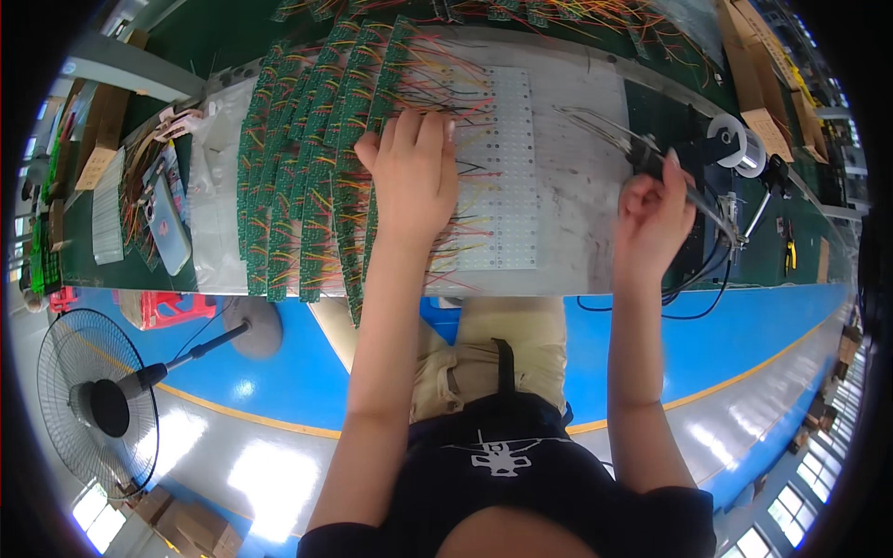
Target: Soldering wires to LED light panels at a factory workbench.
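My left hand is palm down over the right-hand strip of green circuit boards and their wires. Its fingers are bent and close together; what lies under the fingertips is hidden. Red, black and yellow wires run from the strip onto a white perforated plate. To the right, my right hand is closed around a slim, dark-handled tool that looks like a soldering iron. Thin metal prongs at its front point left, toward the plate but apart from it.
More green board strips lie side by side at left. Beyond them are a phone and loose wires. On the right stand a solder wire spool and black cables. A floor fan stands below the table's left end.
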Tool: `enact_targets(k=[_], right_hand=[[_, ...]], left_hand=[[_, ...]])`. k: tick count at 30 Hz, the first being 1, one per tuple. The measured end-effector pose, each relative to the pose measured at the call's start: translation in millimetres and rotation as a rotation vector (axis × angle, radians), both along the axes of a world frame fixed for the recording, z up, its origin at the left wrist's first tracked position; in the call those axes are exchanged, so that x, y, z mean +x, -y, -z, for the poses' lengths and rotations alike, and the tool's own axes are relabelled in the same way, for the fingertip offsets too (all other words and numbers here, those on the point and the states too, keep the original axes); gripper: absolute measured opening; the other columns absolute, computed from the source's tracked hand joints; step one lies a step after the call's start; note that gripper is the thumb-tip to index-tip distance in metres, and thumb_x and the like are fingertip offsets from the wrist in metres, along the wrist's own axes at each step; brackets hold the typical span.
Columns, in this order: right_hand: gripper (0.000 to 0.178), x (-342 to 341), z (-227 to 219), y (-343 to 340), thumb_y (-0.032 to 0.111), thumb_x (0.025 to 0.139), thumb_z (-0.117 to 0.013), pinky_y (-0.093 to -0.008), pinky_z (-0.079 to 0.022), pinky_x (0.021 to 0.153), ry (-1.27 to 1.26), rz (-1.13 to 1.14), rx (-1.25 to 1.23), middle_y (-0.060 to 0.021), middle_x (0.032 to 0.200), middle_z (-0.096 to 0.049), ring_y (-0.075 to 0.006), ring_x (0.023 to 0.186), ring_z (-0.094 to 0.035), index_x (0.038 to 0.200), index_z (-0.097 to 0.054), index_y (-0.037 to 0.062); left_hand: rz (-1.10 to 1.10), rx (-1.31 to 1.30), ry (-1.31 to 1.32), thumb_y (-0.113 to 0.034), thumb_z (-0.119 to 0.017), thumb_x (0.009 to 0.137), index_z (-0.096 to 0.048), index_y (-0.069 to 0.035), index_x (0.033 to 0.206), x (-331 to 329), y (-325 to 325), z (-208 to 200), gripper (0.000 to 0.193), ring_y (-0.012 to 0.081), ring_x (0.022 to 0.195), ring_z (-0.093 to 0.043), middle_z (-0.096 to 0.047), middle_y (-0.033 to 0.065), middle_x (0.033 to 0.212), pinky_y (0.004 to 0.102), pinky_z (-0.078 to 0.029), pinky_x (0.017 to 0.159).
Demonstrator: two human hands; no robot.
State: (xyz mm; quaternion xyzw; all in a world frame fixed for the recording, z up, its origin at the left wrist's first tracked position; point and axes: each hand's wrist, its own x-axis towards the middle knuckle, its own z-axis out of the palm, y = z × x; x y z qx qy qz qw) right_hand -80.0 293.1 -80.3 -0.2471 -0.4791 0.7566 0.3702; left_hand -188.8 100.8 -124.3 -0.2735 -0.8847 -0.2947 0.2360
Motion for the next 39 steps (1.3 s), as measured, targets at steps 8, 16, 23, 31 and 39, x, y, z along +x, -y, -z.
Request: enact_targets(k=[8, 16, 23, 31, 39], right_hand=[[0.015, 109.3, 47.3, -5.9, 0.022, 0.093, -0.053, -0.0213, -0.037, 0.045, 0.012, 0.513, 0.334, -0.0046, 0.061, -0.055, -0.0100, 0.047, -0.046, 0.093, -0.047, 0.0082], [0.017, 116.5, 40.2, -4.7, 0.024, 0.093, -0.054, -0.0219, -0.038, 0.042, 0.079, 0.591, 0.266, -0.0039, 0.062, -0.056, -0.0095, 0.049, -0.050, 0.094, -0.048, 0.0086], [0.031, 86.8, 8.5, 9.7, 0.034, 0.095, -0.049, -0.0231, -0.033, 0.040, 0.015, 0.329, -0.113, -0.0013, 0.053, -0.045, -0.0086, 0.043, -0.039, 0.076, -0.044, 0.0093], [0.042, 51.5, -12.3, 22.4, 0.039, 0.095, -0.045, -0.0238, -0.032, 0.040, 0.037, 0.147, -0.188, -0.0004, 0.052, -0.040, -0.0097, 0.042, -0.035, 0.065, -0.043, 0.0102], [0.025, 113.5, 34.7, 0.2, 0.029, 0.095, -0.046, -0.0221, -0.037, 0.037, 0.032, 0.557, 0.402, -0.0063, 0.055, -0.050, -0.0119, 0.038, -0.043, 0.085, -0.042, 0.0063]], left_hand=[[0.014, 0.071, 0.010, -0.006, -0.053, 0.083, -0.051, -0.009, 0.094, 0.0, -1.5, -1.6, 0.011, 0.0244, 0.076, -0.057, -0.060, 0.0063, 0.082, 0.0382, -0.029, 0.074], [0.066, -0.001, 0.025, -0.010, -0.061, 0.078, -0.055, -0.012, 0.090, -1.6, -0.3, 1.1, 0.013, 0.0203, 0.077, -0.057, -0.061, 0.0013, 0.084, 0.0359, -0.029, 0.072], [0.050, -0.035, -0.004, -0.011, -0.062, 0.077, -0.055, -0.013, 0.088, -1.2, 2.8, 2.2, 0.013, 0.0195, 0.077, -0.056, -0.059, 0.0003, 0.080, 0.0362, -0.029, 0.072], [0.063, 0.001, 0.084, -0.010, -0.063, 0.077, -0.057, -0.012, 0.087, 0.5, 0.3, 4.1, 0.013, 0.0217, 0.076, -0.056, -0.060, 0.0014, 0.081, 0.0372, -0.029, 0.074], [0.034, -0.003, 0.065, -0.010, -0.063, 0.076, -0.056, -0.012, 0.087, -2.2, 1.3, 2.4, 0.013, 0.0218, 0.078, -0.056, -0.059, 0.0014, 0.081, 0.0379, -0.030, 0.074]])
